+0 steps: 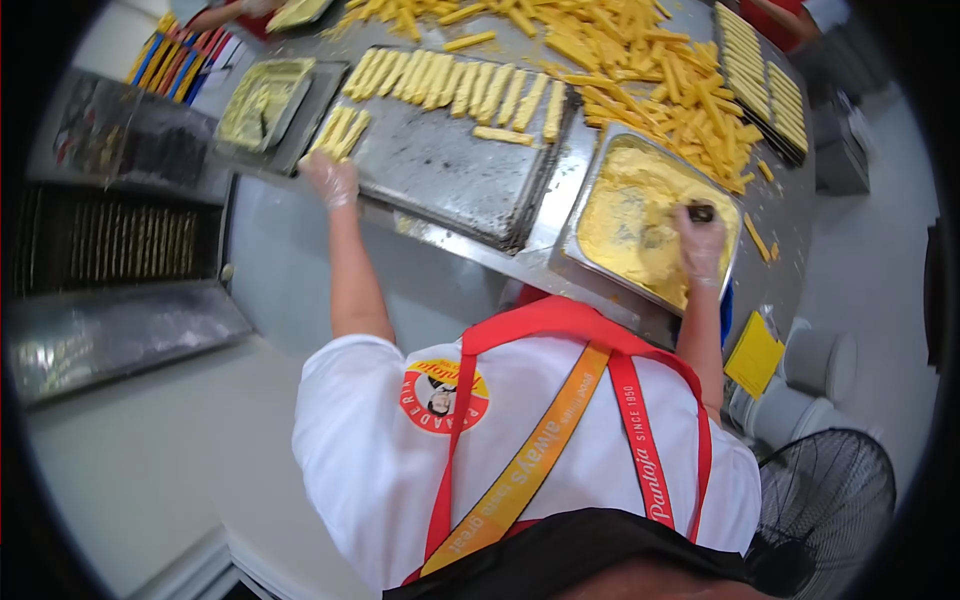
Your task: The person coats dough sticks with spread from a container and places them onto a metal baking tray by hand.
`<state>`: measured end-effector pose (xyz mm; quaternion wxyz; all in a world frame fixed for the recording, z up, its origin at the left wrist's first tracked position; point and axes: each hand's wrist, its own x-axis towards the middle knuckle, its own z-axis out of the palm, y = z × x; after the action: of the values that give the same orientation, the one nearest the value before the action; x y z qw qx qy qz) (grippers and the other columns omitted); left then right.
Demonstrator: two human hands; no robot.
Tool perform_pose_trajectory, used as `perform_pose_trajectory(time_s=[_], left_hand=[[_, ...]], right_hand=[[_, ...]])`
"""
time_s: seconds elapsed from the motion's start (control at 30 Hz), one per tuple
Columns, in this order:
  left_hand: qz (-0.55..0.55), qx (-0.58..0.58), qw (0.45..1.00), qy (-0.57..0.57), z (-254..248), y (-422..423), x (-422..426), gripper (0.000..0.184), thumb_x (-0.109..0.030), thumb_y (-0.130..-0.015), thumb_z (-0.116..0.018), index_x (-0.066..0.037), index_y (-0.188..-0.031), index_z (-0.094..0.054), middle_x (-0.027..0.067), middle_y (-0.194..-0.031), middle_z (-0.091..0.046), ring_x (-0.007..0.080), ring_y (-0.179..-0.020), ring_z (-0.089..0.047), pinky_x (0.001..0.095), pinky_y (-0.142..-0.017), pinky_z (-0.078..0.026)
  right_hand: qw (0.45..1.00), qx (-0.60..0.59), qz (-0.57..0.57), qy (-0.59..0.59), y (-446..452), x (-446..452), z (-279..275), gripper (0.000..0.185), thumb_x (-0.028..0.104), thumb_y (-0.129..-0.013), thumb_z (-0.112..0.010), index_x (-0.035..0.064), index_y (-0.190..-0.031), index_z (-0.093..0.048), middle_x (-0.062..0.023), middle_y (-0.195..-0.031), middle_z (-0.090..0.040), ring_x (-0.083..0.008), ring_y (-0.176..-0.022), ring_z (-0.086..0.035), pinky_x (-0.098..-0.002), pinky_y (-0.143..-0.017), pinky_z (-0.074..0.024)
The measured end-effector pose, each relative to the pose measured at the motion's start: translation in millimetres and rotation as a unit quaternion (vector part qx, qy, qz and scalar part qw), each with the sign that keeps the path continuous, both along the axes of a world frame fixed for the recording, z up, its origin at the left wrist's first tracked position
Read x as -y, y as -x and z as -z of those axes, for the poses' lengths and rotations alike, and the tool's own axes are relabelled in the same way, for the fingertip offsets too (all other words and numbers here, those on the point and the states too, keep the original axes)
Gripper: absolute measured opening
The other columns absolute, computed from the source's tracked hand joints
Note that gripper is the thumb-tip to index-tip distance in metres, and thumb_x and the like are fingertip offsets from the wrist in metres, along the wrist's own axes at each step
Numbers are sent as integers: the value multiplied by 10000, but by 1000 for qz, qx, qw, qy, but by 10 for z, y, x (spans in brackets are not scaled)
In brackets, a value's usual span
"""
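Note:
My left hand (332,178), in a clear plastic glove, is at the near left corner of a dark metal baking tray (440,170). Its fingers close on the lower ends of a few pale yellow coated sticks (342,130). Farther back on the tray lies a row of similar coated sticks (465,88), one of them crosswise. My right hand (702,245), also gloved, grips a tool with a black handle (701,213) over a deep metal pan (575,240) of yellow paste (625,205). The tool's working end is hidden, so its kind is unclear.
A large pile of orange-yellow sticks (640,65) covers the back of the metal table. Another filled tray (760,85) stands back right, a paste-smeared pan (265,105) back left. Two other people's arms (215,15) (790,20) show behind. A fan (825,500) and white buckets (815,360) stand right.

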<state>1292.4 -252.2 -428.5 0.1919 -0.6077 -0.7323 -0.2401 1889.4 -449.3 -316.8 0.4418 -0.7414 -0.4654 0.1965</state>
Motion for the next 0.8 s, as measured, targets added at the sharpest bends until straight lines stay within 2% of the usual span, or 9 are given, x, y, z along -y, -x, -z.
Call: perform_pose_trajectory(time_s=[0.07,0.13,0.2,0.27,0.4,0.47,0.53,0.67,0.8], left_hand=[[-32,64,997,-24,-452,-425,112,392,-173,-656,-682,-5,-997,-585,249,-1027,-571,453,-976,-529,520,-864,-439],[25,12,996,-85,-567,-951,-76,425,-191,-663,-691,-11,-1033,-584,250,-1067,-557,456,-982,-528,516,-896,-430],[118,4,988,-100,-815,-1586,-171,470,-214,-675,-698,-19,-1086,-580,244,-1089,-558,449,-1002,-529,509,-924,-424],[245,55,967,-39,-1112,-2292,-257,512,-230,-690,-701,-32,-1145,-572,232,-1101,-572,424,-1030,-536,497,-940,-423],[425,63,903,17,-976,-3483,-720,459,-238,-733,-672,-95,-1163,-595,185,-1106,-613,372,-1060,-557,478,-922,-446],[462,59,880,93,-1030,-4019,-805,416,-244,-750,-653,-116,-1144,-619,163,-1091,-638,360,-1049,-580,465,-907,-463],[480,3,857,188,-1008,-4476,-1012,395,-251,-759,-641,-128,-1134,-630,142,-1077,-657,348,-1037,-601,451,-899,-476],[466,-43,822,325,-954,-5205,-1112,362,-250,-775,-633,-116,-1110,-640,162,-1103,-658,337,-1047,-616,434,-905,-481],[418,20,831,365,-213,-5839,-1468,397,-255,-790,-647,-87,-1148,-609,178,-1147,-647,329,-1091,-612,435,-916,-484]], right_hand=[[996,-23,-77,-34,147,65,22,165,131,-822,-708,10,-902,-628,-61,-735,-617,-146,-657,-573,-304,-641,-483],[960,-206,-183,54,154,66,30,159,120,-802,-722,11,-885,-641,-38,-721,-623,-129,-643,-579,-283,-623,-480],[962,-173,-183,103,-45,-37,23,154,137,-807,-720,4,-858,-661,-40,-722,-643,-126,-651,-599,-273,-608,-480],[974,-207,-25,84,-374,-183,95,172,164,-816,-709,-3,-847,-681,-56,-718,-664,-128,-667,-626,-282,-611,-493],[988,131,57,50,-371,-264,-82,178,110,-822,-636,5,-965,-647,-173,-863,-675,-318,-760,-661,-385,-690,-526],[975,198,-88,-52,-52,-138,-154,104,70,-809,-608,25,-901,-594,-212,-842,-613,-391,-806,-614,-433,-718,-516],[973,80,-216,17,42,-70,-185,161,121,-797,-664,20,-912,-615,-183,-816,-631,-350,-741,-628,-392,-678,-517],[985,-157,-54,33,-376,-141,133,185,137,-796,-683,12,-916,-620,-155,-747,-628,-259,-634,-610,-353,-639,-503],[979,205,-19,-17,-328,-137,-36,124,89,-780,-643,28,-882,-606,-170,-817,-616,-342,-748,-620,-417,-685,-514]])
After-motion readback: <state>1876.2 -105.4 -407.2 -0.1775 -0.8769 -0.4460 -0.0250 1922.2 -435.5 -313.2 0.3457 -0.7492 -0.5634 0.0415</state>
